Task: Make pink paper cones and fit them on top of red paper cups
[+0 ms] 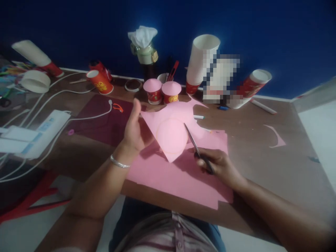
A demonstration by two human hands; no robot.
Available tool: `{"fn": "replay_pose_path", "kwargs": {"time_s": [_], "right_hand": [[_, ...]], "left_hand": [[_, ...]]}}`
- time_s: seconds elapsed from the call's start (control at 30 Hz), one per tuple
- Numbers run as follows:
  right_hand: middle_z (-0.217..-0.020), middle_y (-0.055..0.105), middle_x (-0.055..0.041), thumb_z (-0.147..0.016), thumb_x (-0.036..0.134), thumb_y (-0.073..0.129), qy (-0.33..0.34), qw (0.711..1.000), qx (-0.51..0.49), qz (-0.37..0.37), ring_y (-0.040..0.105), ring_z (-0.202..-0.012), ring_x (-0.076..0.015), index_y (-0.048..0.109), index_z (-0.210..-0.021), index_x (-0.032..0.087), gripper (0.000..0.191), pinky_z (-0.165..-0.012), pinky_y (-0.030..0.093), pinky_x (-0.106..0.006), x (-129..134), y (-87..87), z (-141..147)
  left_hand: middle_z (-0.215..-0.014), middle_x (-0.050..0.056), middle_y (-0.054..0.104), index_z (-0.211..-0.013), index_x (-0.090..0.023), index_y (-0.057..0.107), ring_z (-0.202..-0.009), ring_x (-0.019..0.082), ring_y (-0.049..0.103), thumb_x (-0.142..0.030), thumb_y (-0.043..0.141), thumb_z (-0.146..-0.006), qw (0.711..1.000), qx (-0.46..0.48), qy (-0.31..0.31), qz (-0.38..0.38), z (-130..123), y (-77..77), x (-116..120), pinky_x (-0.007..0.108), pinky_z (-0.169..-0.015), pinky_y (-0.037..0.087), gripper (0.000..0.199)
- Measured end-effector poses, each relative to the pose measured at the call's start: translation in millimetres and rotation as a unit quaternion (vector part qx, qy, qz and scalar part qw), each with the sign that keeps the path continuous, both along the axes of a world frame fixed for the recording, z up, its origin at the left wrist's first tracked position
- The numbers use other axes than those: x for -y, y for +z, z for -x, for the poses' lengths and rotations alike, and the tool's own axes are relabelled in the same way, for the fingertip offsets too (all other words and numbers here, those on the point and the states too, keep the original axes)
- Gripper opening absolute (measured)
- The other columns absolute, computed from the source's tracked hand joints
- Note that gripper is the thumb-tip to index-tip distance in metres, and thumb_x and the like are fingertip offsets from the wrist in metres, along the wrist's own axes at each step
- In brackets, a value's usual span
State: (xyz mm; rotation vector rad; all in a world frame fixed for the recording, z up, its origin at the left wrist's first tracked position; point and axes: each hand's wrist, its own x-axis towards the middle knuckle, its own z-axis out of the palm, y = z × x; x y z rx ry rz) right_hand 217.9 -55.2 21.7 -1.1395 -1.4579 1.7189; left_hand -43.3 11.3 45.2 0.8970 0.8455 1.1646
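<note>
My left hand (pixel 136 131) holds a pink paper piece (pixel 172 134) by its left edge, thumb up and the other fingers hidden behind it. A faint circle is drawn on this piece, and its upper right edge is cut in curves. My right hand (pixel 216 164) grips black-handled scissors (pixel 195 145), their blades at the right side of the drawn circle. Larger pink sheets (pixel 183 182) lie on the table below both hands. Just beyond the held paper stand two red cups topped with pink paper cones (pixel 152 85) (pixel 171 88).
On the brown table (pixel 252 157) are a curved pink scrap (pixel 275 136), a blue cap (pixel 223 108) and a dark red sheet (pixel 97 119). White cables and a power strip (pixel 47 133) lie left. Stacked paper cups (pixel 202 59) and an orange cup (pixel 101 82) stand along the blue wall.
</note>
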Motion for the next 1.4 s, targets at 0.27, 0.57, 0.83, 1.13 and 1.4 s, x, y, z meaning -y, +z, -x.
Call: {"fn": "replay_pose_path", "kwargs": {"time_s": [0.27, 0.57, 0.83, 1.13, 1.4], "right_hand": [[-0.067, 0.059, 0.0005, -0.081, 0.055, 0.083, -0.042, 0.999, -0.001, -0.009, 0.052, -0.056, -0.0102, 0.079, -0.12, 0.013, 0.058, -0.048, 0.043, -0.022, -0.4, -5.7, -2.7], [-0.066, 0.054, 0.0013, -0.082, 0.056, 0.081, -0.017, 1.0, 0.009, -0.005, 0.046, -0.058, -0.0098, 0.081, -0.112, 0.011, 0.055, -0.052, 0.043, -0.023, -2.1, -2.7, 2.5], [-0.071, 0.058, -0.0005, -0.081, 0.054, 0.081, -0.021, 0.999, 0.023, 0.017, 0.048, -0.061, -0.0111, 0.078, -0.124, 0.01, 0.062, -0.054, 0.043, -0.024, -1.0, -6.4, -1.0], [-0.072, 0.058, -0.0009, -0.081, 0.055, 0.081, -0.016, 0.999, 0.025, 0.012, 0.048, -0.061, -0.0108, 0.08, -0.122, 0.011, 0.06, -0.055, 0.045, -0.024, -1.6, -4.8, -0.4], [-0.072, 0.059, -0.0013, -0.085, 0.055, 0.079, -0.021, 0.999, 0.026, -0.02, 0.05, -0.06, -0.0111, 0.079, -0.124, 0.012, 0.058, -0.055, 0.046, -0.025, -0.2, -5.4, -2.1]], "left_hand": [[-0.124, 0.015, 0.076, -0.124, -0.016, 0.073, -0.126, 0.036, 0.069, -0.053, 0.091, -0.074, 0.996, -0.08, -0.019, -0.038, -22.9, -21.3, 22.9, 0.046, -0.107, 0.058, 0.065], [-0.117, 0.012, 0.08, -0.117, -0.014, 0.078, -0.114, 0.031, 0.074, -0.037, 0.087, -0.082, 0.977, -0.203, 0.014, -0.064, -16.2, -14.7, 20.3, 0.043, -0.104, 0.059, 0.043], [-0.138, 0.013, 0.072, -0.132, -0.016, 0.07, -0.138, 0.033, 0.062, -0.036, 0.088, -0.081, 0.971, -0.207, -0.016, -0.121, -17.8, -16.8, 15.5, 0.048, -0.123, 0.047, 0.058], [-0.139, 0.013, 0.071, -0.135, -0.017, 0.068, -0.137, 0.033, 0.063, -0.034, 0.088, -0.08, 0.975, -0.184, -0.037, -0.123, -15.7, -20.1, 12.8, 0.049, -0.122, 0.048, 0.061], [-0.139, 0.012, 0.072, -0.134, -0.018, 0.07, -0.14, 0.031, 0.06, -0.034, 0.086, -0.083, 0.97, -0.186, -0.036, -0.156, -20.2, -12.5, 13.8, 0.046, -0.126, 0.043, 0.055]]}}
